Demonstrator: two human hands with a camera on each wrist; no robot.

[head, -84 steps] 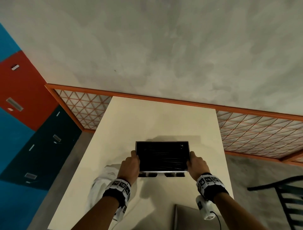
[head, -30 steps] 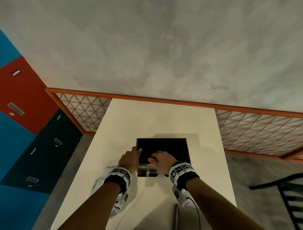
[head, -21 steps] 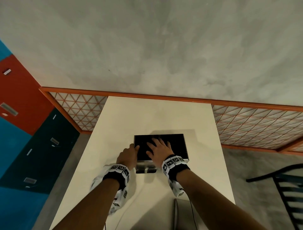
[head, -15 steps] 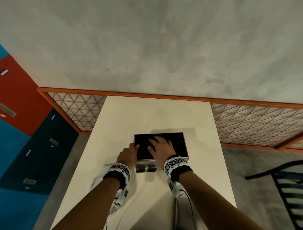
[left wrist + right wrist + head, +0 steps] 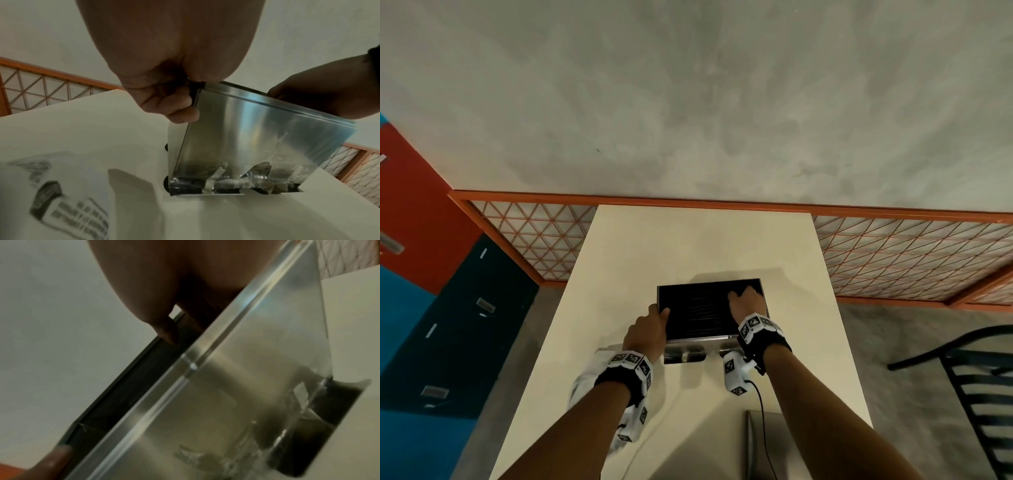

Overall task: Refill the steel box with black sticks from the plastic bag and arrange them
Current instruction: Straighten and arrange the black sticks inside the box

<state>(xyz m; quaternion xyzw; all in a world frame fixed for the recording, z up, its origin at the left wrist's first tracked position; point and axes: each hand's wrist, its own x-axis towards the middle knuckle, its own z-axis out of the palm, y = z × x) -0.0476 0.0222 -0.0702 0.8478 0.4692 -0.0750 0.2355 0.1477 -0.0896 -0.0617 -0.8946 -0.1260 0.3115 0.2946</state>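
The cream table is carrying the steel box, sitting on the half nearer you, about centred. The box is lying filled edge to edge with black sticks. The plastic bag is lying crumpled left of the box, beside your left wrist. Your left hand is gripping the box's left rim, thumb curled over the edge. Your right hand is resting on the sticks by the box's right rim; whether it's pinching any, can't tell.
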